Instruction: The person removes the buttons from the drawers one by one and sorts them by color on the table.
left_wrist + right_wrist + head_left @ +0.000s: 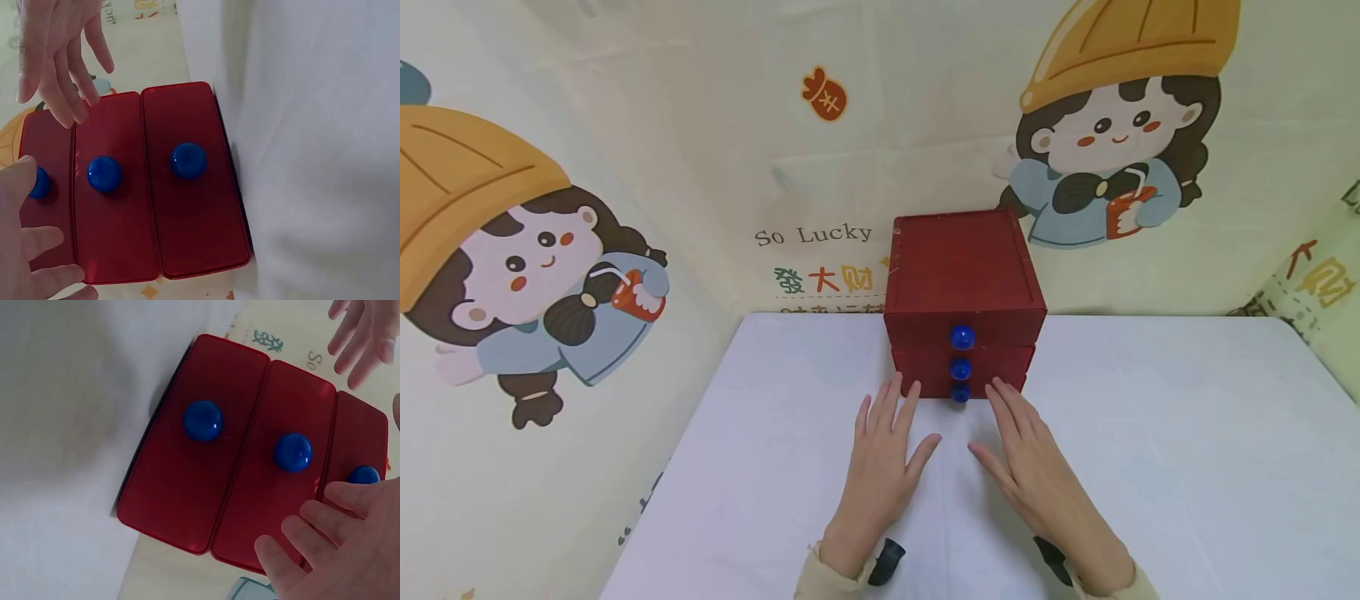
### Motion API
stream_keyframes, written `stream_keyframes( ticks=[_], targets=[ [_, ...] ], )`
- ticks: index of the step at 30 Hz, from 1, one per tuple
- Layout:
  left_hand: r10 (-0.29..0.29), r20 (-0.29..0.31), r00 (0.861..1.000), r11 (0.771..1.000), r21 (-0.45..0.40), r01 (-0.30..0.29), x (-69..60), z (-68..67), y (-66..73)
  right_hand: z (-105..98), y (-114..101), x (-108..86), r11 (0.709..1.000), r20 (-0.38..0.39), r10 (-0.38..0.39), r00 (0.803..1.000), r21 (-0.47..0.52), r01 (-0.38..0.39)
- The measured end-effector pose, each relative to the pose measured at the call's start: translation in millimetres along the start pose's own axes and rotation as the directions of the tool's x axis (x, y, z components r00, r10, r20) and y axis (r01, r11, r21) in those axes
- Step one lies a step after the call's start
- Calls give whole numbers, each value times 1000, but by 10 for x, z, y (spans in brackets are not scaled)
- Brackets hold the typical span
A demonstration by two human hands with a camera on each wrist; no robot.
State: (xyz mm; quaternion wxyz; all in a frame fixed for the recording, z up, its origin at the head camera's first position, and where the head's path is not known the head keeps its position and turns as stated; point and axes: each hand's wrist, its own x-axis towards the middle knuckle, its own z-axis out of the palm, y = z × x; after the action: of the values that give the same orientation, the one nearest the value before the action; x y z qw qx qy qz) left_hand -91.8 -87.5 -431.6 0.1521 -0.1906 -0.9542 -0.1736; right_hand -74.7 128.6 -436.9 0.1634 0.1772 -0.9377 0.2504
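A small dark red cabinet (964, 262) with three stacked drawers stands at the back of the white table. Each drawer front carries a round blue knob, such as the top knob (962, 337). My left hand (883, 458) hovers in front of the cabinet's lower left side, fingers straight and thumb spread. Opposite it, my right hand (1030, 462) is held before the lower right side, also with straight fingers. Both palms face inward and hold nothing. In the left wrist view the three drawer fronts (194, 219) look closed, with both hands beside them.
The cabinet stands on a white-covered table (1150, 467). Behind it hangs a cream cloth (715, 108) printed with cartoon figures and lettering. Dark straps (887, 562) show at both wrists, below cream sleeves.
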Motion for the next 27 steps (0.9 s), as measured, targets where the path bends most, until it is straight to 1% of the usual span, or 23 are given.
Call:
stream_keyframes(
  ticks=[5, 9, 13, 18, 24, 27],
  targets=[
    [2, -64, 998, 996, -93, -8, 39, -12, -23, -1, -28, 46, 996, -13, 31, 999, 80, -30],
    [1, -127, 992, 990, -137, -19, 72, -24, -39, 5, -53, 84, 989, -16, 55, 998, 142, -52],
    [-11, -172, 985, 986, -163, -18, 108, -37, -57, 5, -87, 141, 976, 1, 70, 998, 208, -69],
    [-36, -190, 981, 979, -202, -3, 144, -54, -71, 5, -129, 214, 963, 26, 84, 996, 253, -87],
    [-69, -190, 979, 974, -226, 25, 169, -85, -65, -7, -168, 272, 953, 17, 99, 995, 286, -100],
    [-71, -205, 976, 972, -235, 21, 189, -93, -67, -14, -180, 295, 944, 14, 108, 994, 311, -107]
  ],
)
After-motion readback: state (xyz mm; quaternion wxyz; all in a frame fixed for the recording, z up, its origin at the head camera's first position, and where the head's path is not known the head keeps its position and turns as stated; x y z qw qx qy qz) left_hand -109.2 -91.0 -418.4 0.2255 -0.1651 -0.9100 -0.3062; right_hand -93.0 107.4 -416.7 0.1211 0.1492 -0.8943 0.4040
